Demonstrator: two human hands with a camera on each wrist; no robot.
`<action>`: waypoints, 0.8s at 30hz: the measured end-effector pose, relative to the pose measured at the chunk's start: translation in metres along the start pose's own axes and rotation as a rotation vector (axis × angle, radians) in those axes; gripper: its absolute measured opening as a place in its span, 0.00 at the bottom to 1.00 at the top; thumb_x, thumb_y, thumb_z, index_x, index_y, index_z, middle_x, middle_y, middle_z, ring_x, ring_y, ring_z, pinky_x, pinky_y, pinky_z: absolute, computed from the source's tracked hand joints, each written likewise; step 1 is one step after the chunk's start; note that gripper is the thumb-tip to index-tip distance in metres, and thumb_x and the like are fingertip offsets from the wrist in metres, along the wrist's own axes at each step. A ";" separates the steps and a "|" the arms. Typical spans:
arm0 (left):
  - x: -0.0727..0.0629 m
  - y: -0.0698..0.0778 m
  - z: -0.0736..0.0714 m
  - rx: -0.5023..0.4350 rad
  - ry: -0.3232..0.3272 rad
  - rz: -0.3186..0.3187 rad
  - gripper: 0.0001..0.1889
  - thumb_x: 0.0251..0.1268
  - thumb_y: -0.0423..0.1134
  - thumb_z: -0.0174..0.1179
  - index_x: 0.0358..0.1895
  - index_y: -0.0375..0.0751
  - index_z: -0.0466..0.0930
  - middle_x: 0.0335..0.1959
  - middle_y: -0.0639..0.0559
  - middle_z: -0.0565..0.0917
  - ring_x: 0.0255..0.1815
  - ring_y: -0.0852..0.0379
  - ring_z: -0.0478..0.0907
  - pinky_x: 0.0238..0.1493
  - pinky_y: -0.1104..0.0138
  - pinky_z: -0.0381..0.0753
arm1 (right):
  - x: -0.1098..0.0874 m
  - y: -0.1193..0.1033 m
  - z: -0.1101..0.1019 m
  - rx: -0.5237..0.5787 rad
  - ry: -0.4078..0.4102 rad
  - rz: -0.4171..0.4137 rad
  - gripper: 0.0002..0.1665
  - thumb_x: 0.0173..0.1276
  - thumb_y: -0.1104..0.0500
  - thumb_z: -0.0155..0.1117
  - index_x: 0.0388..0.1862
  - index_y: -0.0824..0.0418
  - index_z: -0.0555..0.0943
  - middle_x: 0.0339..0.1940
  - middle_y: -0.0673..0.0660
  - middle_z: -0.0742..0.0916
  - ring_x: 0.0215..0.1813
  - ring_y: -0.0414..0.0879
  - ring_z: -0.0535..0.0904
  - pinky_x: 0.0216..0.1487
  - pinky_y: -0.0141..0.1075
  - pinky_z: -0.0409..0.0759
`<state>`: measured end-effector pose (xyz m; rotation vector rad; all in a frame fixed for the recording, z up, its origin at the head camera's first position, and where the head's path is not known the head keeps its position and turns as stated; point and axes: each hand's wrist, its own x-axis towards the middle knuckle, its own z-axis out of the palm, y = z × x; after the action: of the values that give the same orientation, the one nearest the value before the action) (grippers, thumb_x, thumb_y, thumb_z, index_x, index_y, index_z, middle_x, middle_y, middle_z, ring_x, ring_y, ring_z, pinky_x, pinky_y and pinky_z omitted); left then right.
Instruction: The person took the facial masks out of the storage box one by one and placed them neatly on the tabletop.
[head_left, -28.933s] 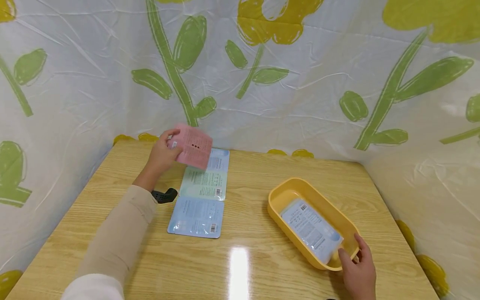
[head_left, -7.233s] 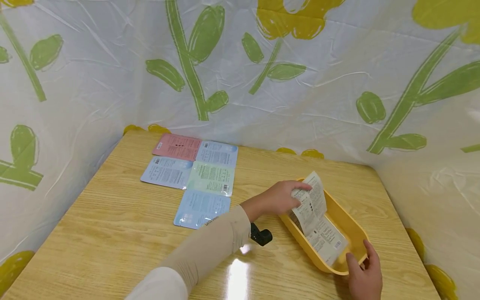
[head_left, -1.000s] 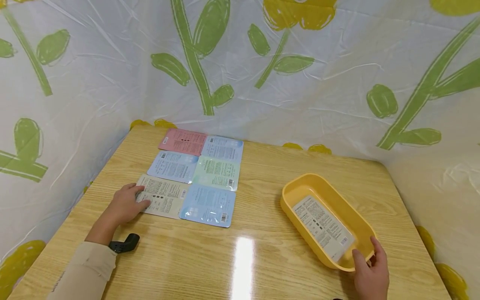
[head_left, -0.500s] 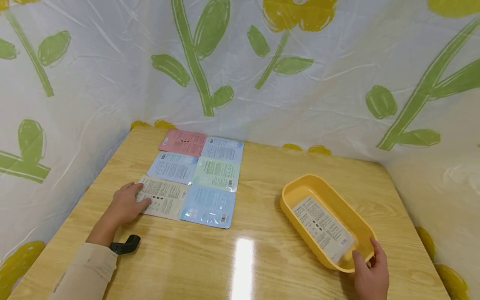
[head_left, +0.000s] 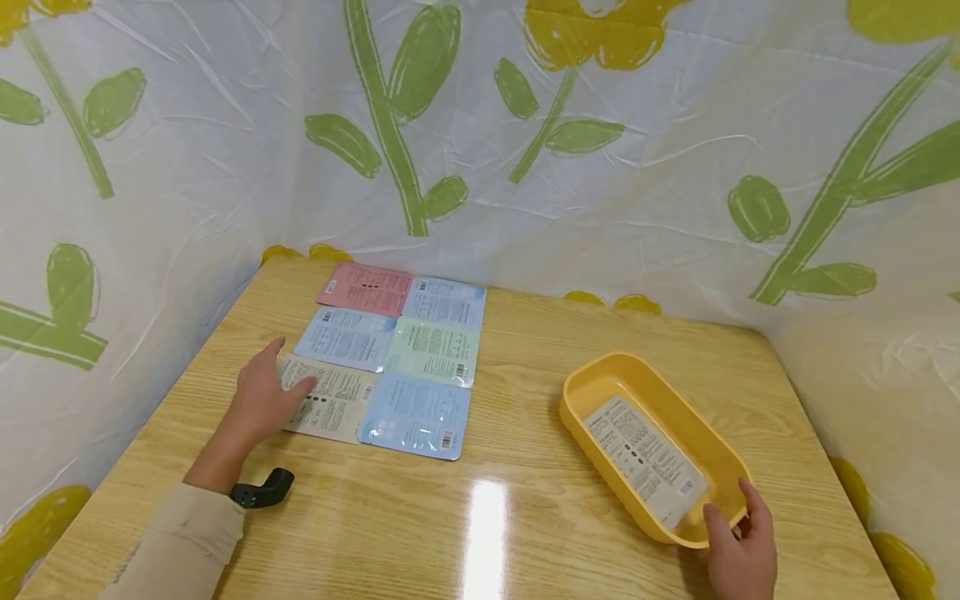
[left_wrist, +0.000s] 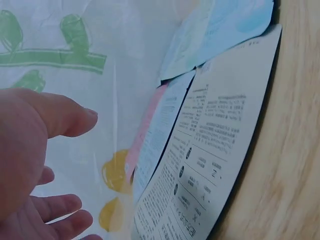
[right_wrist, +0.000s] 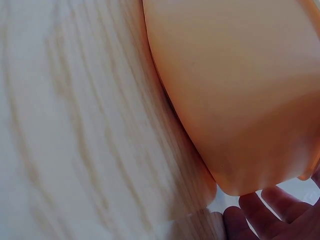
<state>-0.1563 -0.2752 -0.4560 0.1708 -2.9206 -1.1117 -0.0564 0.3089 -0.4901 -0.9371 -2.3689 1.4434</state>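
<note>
My left hand (head_left: 264, 396) hovers over the left edge of a grey flat packet (head_left: 337, 404), fingers loosely spread and holding nothing. In the left wrist view the thumb and fingers stand apart from that grey packet. It lies print side up, beside a blue packet (head_left: 416, 417). Behind these are a green packet (head_left: 432, 350), a paler blue packet (head_left: 347, 337), a pink packet (head_left: 367, 287) and another blue one (head_left: 447, 303). My right hand (head_left: 742, 554) grips the near end of a yellow tray (head_left: 693, 429), thumb over the rim. Another grey packet (head_left: 645, 458) lies inside.
The packets form two columns on the wooden table (head_left: 517, 400), left of the tray. A flower-printed white sheet (head_left: 637, 208) hangs behind the table and on both sides. Bright light reflects off the table's front (head_left: 483, 542).
Seconds ago my left hand lifted a grey packet from the tray; it now lies in the left column's front place. In the last half second that hand has risen off it. My right hand stays.
</note>
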 end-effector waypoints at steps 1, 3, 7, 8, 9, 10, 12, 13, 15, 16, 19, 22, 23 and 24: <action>0.000 0.002 0.000 -0.017 0.001 -0.005 0.46 0.70 0.42 0.60 0.78 0.27 0.39 0.74 0.21 0.51 0.73 0.22 0.49 0.66 0.32 0.54 | 0.000 0.000 0.000 -0.001 0.000 -0.001 0.40 0.76 0.54 0.52 0.83 0.56 0.52 0.74 0.67 0.66 0.45 0.30 0.66 0.33 0.16 0.69; -0.001 0.006 0.000 -0.043 0.007 -0.008 0.47 0.70 0.42 0.60 0.79 0.28 0.38 0.75 0.22 0.50 0.73 0.24 0.49 0.66 0.32 0.55 | 0.000 0.001 0.000 0.001 0.001 0.000 0.40 0.76 0.54 0.52 0.83 0.56 0.52 0.73 0.67 0.66 0.44 0.30 0.66 0.33 0.16 0.69; -0.003 0.011 -0.001 -0.076 0.020 0.003 0.46 0.70 0.45 0.60 0.79 0.28 0.41 0.75 0.24 0.51 0.73 0.25 0.52 0.66 0.33 0.57 | 0.001 0.002 0.001 0.012 0.001 0.004 0.40 0.76 0.54 0.52 0.83 0.56 0.52 0.73 0.66 0.66 0.44 0.31 0.67 0.33 0.16 0.69; -0.003 0.012 -0.001 -0.086 0.022 0.012 0.47 0.70 0.46 0.61 0.79 0.28 0.41 0.75 0.25 0.52 0.73 0.26 0.53 0.66 0.34 0.58 | 0.001 0.002 0.001 0.015 0.000 0.006 0.40 0.76 0.54 0.52 0.83 0.55 0.52 0.73 0.66 0.66 0.44 0.31 0.67 0.33 0.17 0.69; -0.003 0.012 -0.001 -0.096 0.024 0.021 0.47 0.70 0.48 0.61 0.79 0.28 0.42 0.75 0.26 0.52 0.73 0.27 0.53 0.66 0.34 0.58 | 0.001 0.002 0.001 0.015 0.001 0.005 0.40 0.76 0.54 0.52 0.83 0.55 0.52 0.73 0.66 0.66 0.44 0.31 0.67 0.33 0.17 0.69; -0.004 0.013 -0.001 -0.108 0.028 0.030 0.48 0.70 0.49 0.62 0.79 0.29 0.42 0.76 0.26 0.52 0.73 0.27 0.54 0.66 0.35 0.58 | 0.001 0.002 0.000 0.014 0.002 0.004 0.40 0.76 0.54 0.52 0.83 0.55 0.52 0.73 0.66 0.66 0.44 0.31 0.67 0.33 0.17 0.69; -0.004 0.016 0.001 -0.136 0.037 0.049 0.49 0.68 0.50 0.65 0.79 0.29 0.43 0.76 0.28 0.53 0.73 0.28 0.54 0.66 0.35 0.59 | 0.002 0.003 0.000 0.020 -0.001 -0.005 0.39 0.76 0.54 0.52 0.83 0.55 0.52 0.72 0.67 0.67 0.44 0.30 0.67 0.33 0.17 0.70; -0.004 0.017 0.002 -0.148 0.042 0.059 0.50 0.67 0.51 0.66 0.79 0.29 0.44 0.76 0.28 0.53 0.73 0.29 0.55 0.66 0.35 0.59 | 0.002 0.003 0.000 0.019 0.002 0.001 0.39 0.76 0.54 0.52 0.83 0.55 0.53 0.72 0.66 0.67 0.44 0.30 0.68 0.33 0.17 0.70; -0.004 0.021 0.004 -0.167 0.044 0.071 0.51 0.65 0.51 0.68 0.79 0.30 0.45 0.76 0.29 0.54 0.73 0.29 0.55 0.66 0.36 0.60 | 0.002 0.003 0.000 0.016 0.002 -0.001 0.39 0.76 0.54 0.52 0.83 0.55 0.53 0.72 0.66 0.67 0.44 0.30 0.68 0.33 0.17 0.70; -0.003 0.023 0.005 -0.177 0.039 0.079 0.52 0.64 0.52 0.68 0.79 0.30 0.45 0.76 0.30 0.54 0.73 0.30 0.56 0.66 0.36 0.60 | 0.002 0.003 -0.001 0.016 0.001 0.001 0.39 0.76 0.54 0.52 0.83 0.55 0.52 0.72 0.66 0.67 0.44 0.31 0.68 0.33 0.17 0.70; -0.002 0.030 0.010 -0.193 0.024 0.092 0.52 0.64 0.52 0.68 0.79 0.30 0.44 0.76 0.30 0.54 0.73 0.31 0.56 0.66 0.37 0.60 | 0.001 0.002 -0.001 0.016 0.003 0.005 0.40 0.76 0.54 0.52 0.83 0.55 0.52 0.73 0.66 0.66 0.44 0.30 0.67 0.33 0.17 0.70; -0.001 0.036 0.014 -0.202 0.014 0.105 0.51 0.65 0.50 0.68 0.79 0.30 0.44 0.76 0.31 0.54 0.73 0.31 0.56 0.67 0.38 0.60 | 0.001 0.002 -0.001 0.010 -0.005 -0.008 0.39 0.77 0.55 0.52 0.83 0.56 0.52 0.74 0.67 0.65 0.44 0.29 0.66 0.33 0.16 0.69; 0.000 0.037 0.015 -0.205 0.016 0.110 0.50 0.65 0.49 0.67 0.79 0.29 0.44 0.76 0.31 0.54 0.73 0.32 0.56 0.67 0.38 0.60 | 0.001 0.002 -0.001 0.008 -0.007 -0.010 0.39 0.77 0.55 0.52 0.83 0.56 0.52 0.75 0.67 0.65 0.44 0.28 0.66 0.33 0.16 0.69; 0.000 0.039 0.016 -0.206 0.017 0.117 0.50 0.65 0.48 0.67 0.78 0.29 0.45 0.76 0.31 0.54 0.73 0.32 0.56 0.67 0.39 0.60 | 0.001 0.002 -0.001 0.007 -0.010 -0.015 0.39 0.77 0.55 0.52 0.83 0.57 0.52 0.75 0.67 0.64 0.44 0.28 0.66 0.33 0.16 0.69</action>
<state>-0.1609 -0.2355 -0.4422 0.0060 -2.7371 -1.3715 -0.0562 0.3106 -0.4912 -0.9109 -2.3707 1.4534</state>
